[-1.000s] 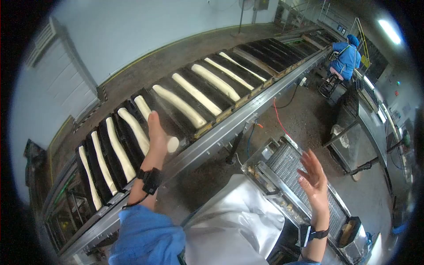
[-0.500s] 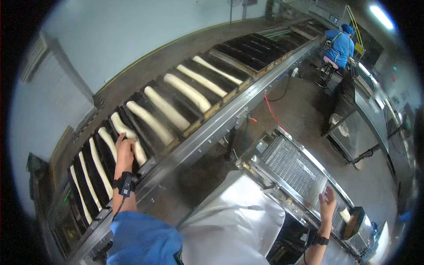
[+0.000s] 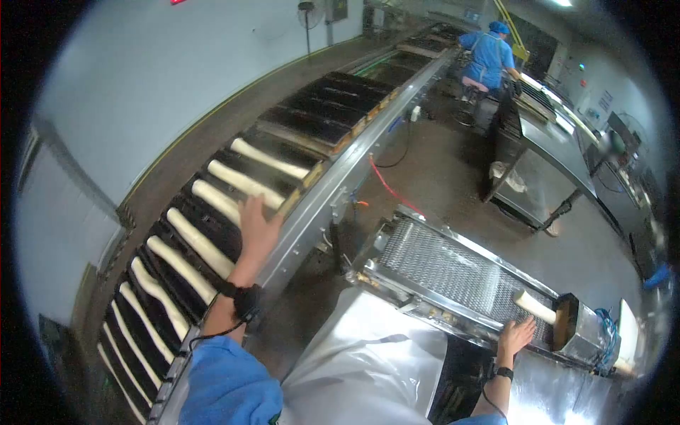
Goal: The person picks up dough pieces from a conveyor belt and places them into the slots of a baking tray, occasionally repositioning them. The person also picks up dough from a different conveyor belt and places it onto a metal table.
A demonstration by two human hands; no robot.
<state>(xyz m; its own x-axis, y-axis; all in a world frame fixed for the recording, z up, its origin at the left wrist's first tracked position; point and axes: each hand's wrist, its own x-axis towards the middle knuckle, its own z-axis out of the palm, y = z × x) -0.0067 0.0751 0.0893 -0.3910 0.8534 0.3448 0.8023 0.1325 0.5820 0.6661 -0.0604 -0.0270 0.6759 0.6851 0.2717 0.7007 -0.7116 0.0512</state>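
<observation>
My left hand (image 3: 258, 223) is open above the black tray channels, with its fingers at the near end of a long pale dough strip (image 3: 244, 180). Another dough strip (image 3: 214, 200) runs partly behind that hand. More strips, such as this curved dough strip (image 3: 161, 292), lie side by side in the channels to the left. My right hand (image 3: 517, 334), fingers extended and holding nothing, is at the near side of a metal mesh conveyor (image 3: 446, 265). Just beyond its fingertips, a short dough piece (image 3: 535, 306) lies on the mesh, one end at the box-like metal housing (image 3: 581, 329).
A steel-railed line (image 3: 354, 170) carries the trays along the wall, with black trays (image 3: 333, 99) farther up. A person in blue (image 3: 489, 60) sits at the back by a steel table (image 3: 552, 149). A red hose (image 3: 389, 185) hangs between the line and the conveyor.
My view has turned to the right. My left hand has left a curved strip and moved up the line to another. The dough piece protrudes farther from the housing, and my right hand has lowered.
</observation>
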